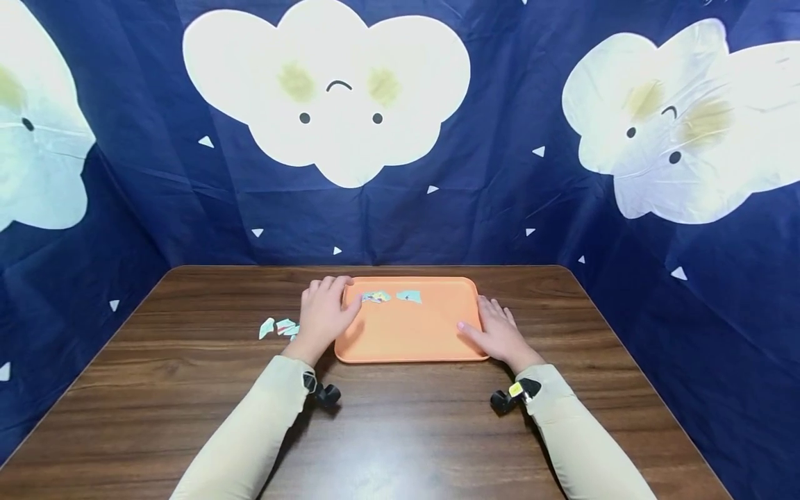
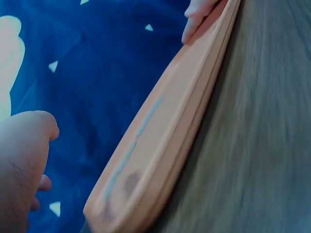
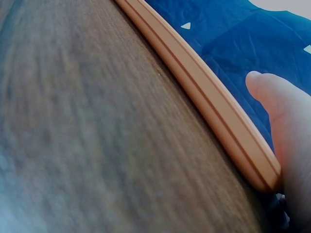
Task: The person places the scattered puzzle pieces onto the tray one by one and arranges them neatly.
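An orange tray (image 1: 412, 333) lies on the wooden table between the two hands. Near its far rim are a patterned, multicoloured flat piece (image 1: 378, 296) and a light-blue one (image 1: 409, 296); in the left wrist view they show only as a thin blue strip (image 2: 121, 165). My left hand (image 1: 325, 312) is at the tray's left edge, fingers extended and thumb over the tray. At the right edge is my right hand (image 1: 498, 332), its thumb reaching over the rim and its other fingers outside it. The right wrist view shows that thumb (image 3: 279, 97) straight.
Several light-blue irregular pieces (image 1: 284, 328) lie on the table (image 1: 206, 389) left of my left hand, one partly hidden by it. A dark blue curtain (image 1: 387, 222) with white clouds hangs behind and at both sides. Each wrist wears a small black camera.
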Motion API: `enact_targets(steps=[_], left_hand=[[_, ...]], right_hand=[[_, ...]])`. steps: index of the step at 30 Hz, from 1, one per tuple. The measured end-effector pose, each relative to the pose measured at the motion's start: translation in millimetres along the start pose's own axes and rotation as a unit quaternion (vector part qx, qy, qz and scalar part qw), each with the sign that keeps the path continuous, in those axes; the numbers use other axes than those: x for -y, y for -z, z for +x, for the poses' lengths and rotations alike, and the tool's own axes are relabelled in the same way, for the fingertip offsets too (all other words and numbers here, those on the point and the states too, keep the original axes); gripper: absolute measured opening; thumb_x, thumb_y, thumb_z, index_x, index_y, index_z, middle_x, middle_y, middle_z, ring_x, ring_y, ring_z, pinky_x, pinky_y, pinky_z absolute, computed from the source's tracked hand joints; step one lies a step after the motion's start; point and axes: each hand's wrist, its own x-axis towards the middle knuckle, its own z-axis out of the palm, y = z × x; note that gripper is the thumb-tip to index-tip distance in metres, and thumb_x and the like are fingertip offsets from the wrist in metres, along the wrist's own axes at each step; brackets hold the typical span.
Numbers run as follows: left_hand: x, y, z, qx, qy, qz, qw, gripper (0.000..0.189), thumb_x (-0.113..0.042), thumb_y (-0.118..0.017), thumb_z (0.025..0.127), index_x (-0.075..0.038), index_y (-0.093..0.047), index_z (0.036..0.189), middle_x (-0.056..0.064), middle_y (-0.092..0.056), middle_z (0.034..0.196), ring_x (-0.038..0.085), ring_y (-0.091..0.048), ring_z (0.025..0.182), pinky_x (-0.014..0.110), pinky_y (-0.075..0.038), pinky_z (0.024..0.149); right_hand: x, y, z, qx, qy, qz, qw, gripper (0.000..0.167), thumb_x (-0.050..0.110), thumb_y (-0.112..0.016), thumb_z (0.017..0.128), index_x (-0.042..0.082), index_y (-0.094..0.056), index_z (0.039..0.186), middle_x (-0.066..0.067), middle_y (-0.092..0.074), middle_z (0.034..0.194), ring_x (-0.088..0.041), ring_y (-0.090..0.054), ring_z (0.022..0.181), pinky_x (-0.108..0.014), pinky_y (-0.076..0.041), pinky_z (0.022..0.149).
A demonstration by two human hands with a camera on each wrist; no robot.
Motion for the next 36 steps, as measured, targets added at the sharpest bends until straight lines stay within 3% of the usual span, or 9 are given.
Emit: enact_targets(steps=[8,18,30,36], left_hand=[[40.0,10.8,-14.2,-0.006,0.027,0.0,0.9996,0.037,-0.04,-0.061,0.091,-0.013,-0.066,0.117,0.012,-0.065,0.117,0.04,-0.05,0.109,0.06,-0.033,0.095],[91.4,26.4,-30.5,0.018,0.031,0.049,0.9981,0.039,-0.041,-0.061,0.092,-0.013,-0.065,0.119,0.017,-0.062,0.124,0.044,-0.046,0.114,0.063,-0.031,0.094],[133.3,49.8,-47.4,0.033,0.058,0.041,0.9969,0.036,-0.038,-0.059,0.096,-0.011,-0.064,0.118,0.018,-0.061,0.125,0.048,-0.045,0.114,0.065,-0.031,0.09],[145.8,57.3,-54.5,0.048,0.066,0.051,0.9953,0.037,-0.038,-0.057,0.096,-0.01,-0.064,0.12,0.019,-0.061,0.127,0.048,-0.047,0.113,0.065,-0.033,0.087]], right_hand=[[-1.3,-1.2,-0.1,-0.004,0.0,-0.002,1.0,0.098,0.066,-0.045,0.097,-0.006,-0.018,0.158,-0.024,-0.022,0.163,-0.043,-0.013,0.152,-0.062,-0.005,0.119],[-1.7,-3.1,0.1,-0.01,0.006,-0.003,0.9999,0.095,0.062,-0.047,0.098,-0.006,-0.019,0.157,-0.024,-0.023,0.163,-0.043,-0.013,0.152,-0.062,-0.006,0.119],[0.4,-3.6,-0.5,-0.008,0.003,-0.005,1.0,0.096,0.064,-0.046,0.098,-0.006,-0.019,0.157,-0.024,-0.023,0.163,-0.043,-0.014,0.152,-0.061,-0.006,0.119],[0.8,-1.0,-1.1,-0.012,0.006,-0.005,0.9999,0.094,0.061,-0.047,0.098,-0.008,-0.02,0.157,-0.025,-0.024,0.162,-0.044,-0.015,0.151,-0.062,-0.007,0.119]])
